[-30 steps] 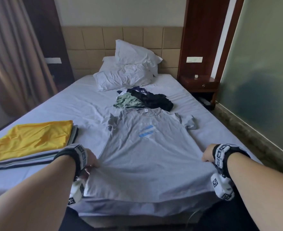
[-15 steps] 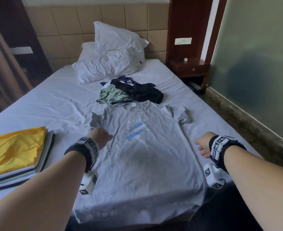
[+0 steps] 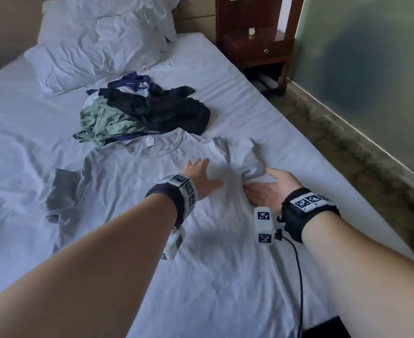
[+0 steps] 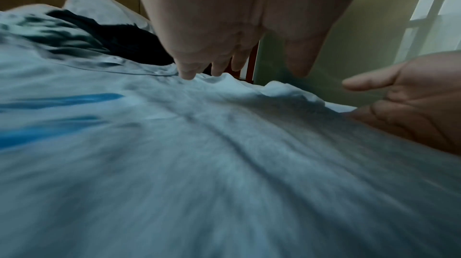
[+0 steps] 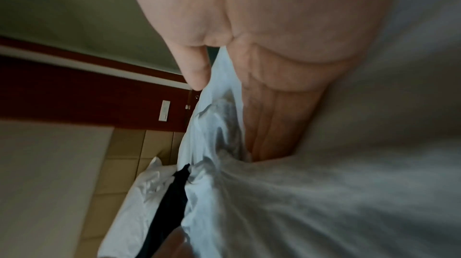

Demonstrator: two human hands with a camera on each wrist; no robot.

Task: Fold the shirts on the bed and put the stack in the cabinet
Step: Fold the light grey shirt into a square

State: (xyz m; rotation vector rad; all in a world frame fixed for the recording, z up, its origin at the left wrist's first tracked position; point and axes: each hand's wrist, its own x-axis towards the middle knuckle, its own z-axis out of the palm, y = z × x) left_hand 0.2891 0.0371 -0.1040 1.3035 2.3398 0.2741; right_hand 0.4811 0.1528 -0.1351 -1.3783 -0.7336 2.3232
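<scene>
A grey T-shirt (image 3: 201,264) with a blue chest print (image 4: 57,100) lies face up on the white bed (image 3: 274,106), collar away from me. My left hand (image 3: 198,175) rests flat on the shirt's chest near its right shoulder, fingers straight (image 4: 187,73). My right hand (image 3: 267,189) lies palm up at the shirt's right edge. Its straight fingers are slid under the fabric below the right sleeve (image 3: 247,157), the thumb (image 5: 194,73) free above it. Neither hand grips anything.
A pile of unfolded clothes, green (image 3: 98,123), black (image 3: 167,111) and navy, lies just beyond the collar. Pillows (image 3: 98,45) sit at the headboard. A wooden nightstand (image 3: 257,47) and a frosted glass wall (image 3: 371,69) stand to the right.
Both hands let go of the hem and moved up the shirt. The left crossed to the right chest; the right slid under the right sleeve edge. The yellow-topped folded stack left the frame.
</scene>
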